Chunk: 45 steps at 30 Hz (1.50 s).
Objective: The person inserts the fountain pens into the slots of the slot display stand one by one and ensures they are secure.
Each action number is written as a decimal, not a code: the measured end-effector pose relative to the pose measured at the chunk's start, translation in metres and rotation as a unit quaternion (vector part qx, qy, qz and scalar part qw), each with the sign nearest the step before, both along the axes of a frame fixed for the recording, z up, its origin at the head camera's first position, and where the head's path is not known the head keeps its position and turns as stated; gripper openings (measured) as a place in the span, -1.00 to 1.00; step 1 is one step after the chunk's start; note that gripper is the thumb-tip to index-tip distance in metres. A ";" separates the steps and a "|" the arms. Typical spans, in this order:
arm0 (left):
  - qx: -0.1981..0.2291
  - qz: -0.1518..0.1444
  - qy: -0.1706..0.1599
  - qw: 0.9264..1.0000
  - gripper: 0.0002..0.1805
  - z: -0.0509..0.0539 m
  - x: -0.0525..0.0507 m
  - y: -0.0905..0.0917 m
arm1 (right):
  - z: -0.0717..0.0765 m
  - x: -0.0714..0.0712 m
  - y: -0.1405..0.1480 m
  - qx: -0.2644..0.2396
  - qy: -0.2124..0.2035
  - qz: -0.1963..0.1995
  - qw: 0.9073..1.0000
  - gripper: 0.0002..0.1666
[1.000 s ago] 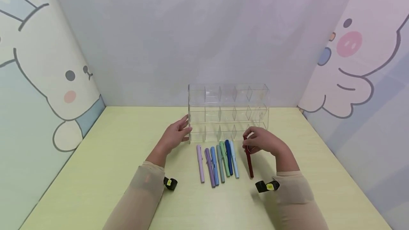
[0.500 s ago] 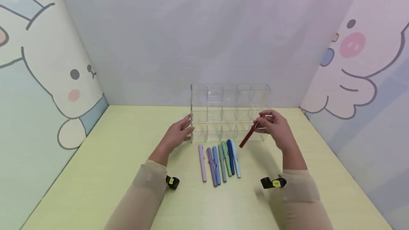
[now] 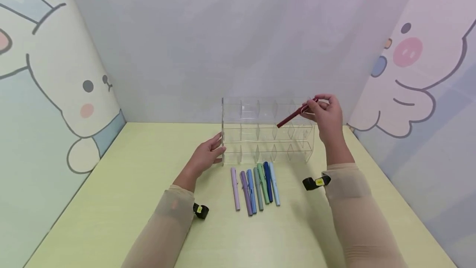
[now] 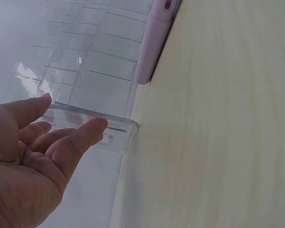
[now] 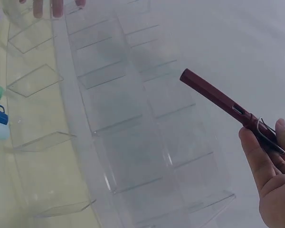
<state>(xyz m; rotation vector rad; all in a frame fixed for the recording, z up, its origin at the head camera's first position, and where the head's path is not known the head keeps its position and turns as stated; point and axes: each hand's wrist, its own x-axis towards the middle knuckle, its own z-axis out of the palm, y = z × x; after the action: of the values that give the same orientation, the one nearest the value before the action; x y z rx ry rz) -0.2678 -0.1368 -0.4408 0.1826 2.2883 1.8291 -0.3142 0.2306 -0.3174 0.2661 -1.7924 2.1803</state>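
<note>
A dark red pen [image 3: 291, 118] with a metal clip is pinched at its clip end by my right hand [image 3: 327, 117], tilted, with its other end pointing down-left. It hangs in front of the upper right of a clear acrylic rack [image 3: 248, 135] divided into compartments on three tiers. In the right wrist view the pen [image 5: 213, 97] is apart from the rack's dividers. My left hand [image 3: 206, 154] touches the rack's left side panel with its fingers extended; in the left wrist view the fingers [image 4: 76, 142] lie against that panel [image 4: 126, 135].
Several pens lie in a row before the rack: lilac [image 3: 235, 189], purple [image 3: 246, 193], blue [image 3: 251, 191], grey-green [image 3: 258, 189], green [image 3: 263, 183], navy [image 3: 268, 182] and pale blue [image 3: 274, 184]. A grey backdrop [image 3: 238, 44] stands behind the table [image 3: 156, 152].
My right hand has lifted the dark red pen from the table up to the rack's top tier, tilting it towards level. My left hand has stayed at the rack's side.
</note>
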 end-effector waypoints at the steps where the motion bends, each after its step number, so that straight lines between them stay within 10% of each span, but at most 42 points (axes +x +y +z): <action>1: 0.000 0.001 -0.001 1.000 -0.30 0.000 0.000 0.000 | 0.005 -0.003 -0.003 -0.004 0.004 0.000 1.000 -0.57; 18: 0.004 -0.002 0.005 1.000 -0.31 -0.003 -0.002 0.003 | 0.058 -0.032 -0.034 -0.024 -0.011 -0.011 1.000 -0.52; 45: 0.016 -0.009 0.006 1.000 -0.30 -0.002 0.000 0.008 | 0.048 -0.037 -0.068 0.072 -0.056 -0.007 0.996 -0.67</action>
<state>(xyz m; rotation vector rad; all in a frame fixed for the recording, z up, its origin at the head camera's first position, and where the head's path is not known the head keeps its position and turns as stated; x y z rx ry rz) -0.2682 -0.1289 -0.4425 0.2193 2.2589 1.8598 -0.3507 0.1623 -0.2692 0.1635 -2.0095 2.0976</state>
